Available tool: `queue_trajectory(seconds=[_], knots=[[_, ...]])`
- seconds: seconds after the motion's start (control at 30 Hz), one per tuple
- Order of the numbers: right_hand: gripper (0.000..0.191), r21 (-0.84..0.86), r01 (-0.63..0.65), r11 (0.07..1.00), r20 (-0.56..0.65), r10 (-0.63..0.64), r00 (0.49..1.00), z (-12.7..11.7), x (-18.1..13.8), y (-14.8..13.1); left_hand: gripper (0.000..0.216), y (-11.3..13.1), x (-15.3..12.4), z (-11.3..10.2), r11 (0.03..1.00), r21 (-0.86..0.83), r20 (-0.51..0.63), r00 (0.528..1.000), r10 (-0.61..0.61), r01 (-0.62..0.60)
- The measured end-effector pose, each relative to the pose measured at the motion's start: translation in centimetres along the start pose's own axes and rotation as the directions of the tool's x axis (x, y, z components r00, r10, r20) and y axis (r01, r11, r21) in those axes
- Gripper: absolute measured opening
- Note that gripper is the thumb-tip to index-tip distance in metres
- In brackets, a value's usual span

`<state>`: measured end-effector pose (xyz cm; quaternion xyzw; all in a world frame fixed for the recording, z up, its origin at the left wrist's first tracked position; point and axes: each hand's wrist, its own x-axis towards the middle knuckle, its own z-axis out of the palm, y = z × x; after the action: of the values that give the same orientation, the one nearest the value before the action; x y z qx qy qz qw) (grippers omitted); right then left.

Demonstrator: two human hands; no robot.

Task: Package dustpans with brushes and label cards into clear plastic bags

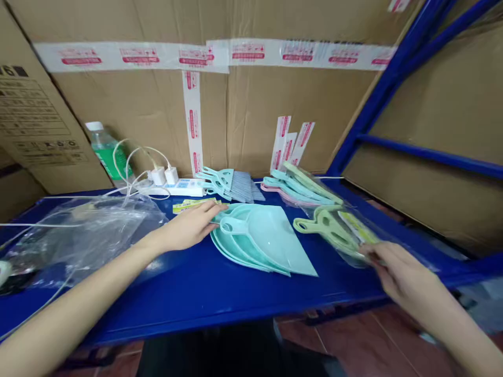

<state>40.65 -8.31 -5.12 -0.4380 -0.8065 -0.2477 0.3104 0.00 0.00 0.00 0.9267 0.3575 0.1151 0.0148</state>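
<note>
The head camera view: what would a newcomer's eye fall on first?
Probably the fanned pale turquoise dustpans in the middle of the blue table, with the left hand at their handles. On the right, the right hand holds a bagged green tool. At the back left stands a green bottle.

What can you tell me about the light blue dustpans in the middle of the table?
The light blue dustpans look like smooth, slightly shiny plastic. Several lie stacked and fanned, so lower rims peek out along the near side. The top one has a broad, flaring pan whose wide edge faces right, and a handle with an opening in it, pointing left. The stack lies on the blue tabletop; the left hand is at its handle end, partly hiding it.
</note>
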Motion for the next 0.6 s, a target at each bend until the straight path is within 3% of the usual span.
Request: queue_trajectory(seconds=[0.33, 0.5, 0.6], knots=[[0.015, 0.169, -0.056, 0.984, 0.051, 0.048, 0.998, -0.8, 1.1, -0.8, 0.04, 0.3, -0.5, -0.2, 0.999, 0.037, -0.021, 1.0, -0.022, 0.022], [0.009, 0.214, -0.104, 0.971, 0.167, 0.069, 0.984, -1.9, 1.7, -0.7, 0.039, 0.2, -0.6, -0.1, 0.999, 0.043, -0.054, 0.999, 0.006, -0.003], [0.021, 0.197, -0.169, 0.966, 0.237, 0.12, 0.964, -2.2, 3.4, -0.4, 0.041, 0.3, -0.5, 0.0, 1.0, 0.023, -0.044, 0.999, 0.015, -0.014]])
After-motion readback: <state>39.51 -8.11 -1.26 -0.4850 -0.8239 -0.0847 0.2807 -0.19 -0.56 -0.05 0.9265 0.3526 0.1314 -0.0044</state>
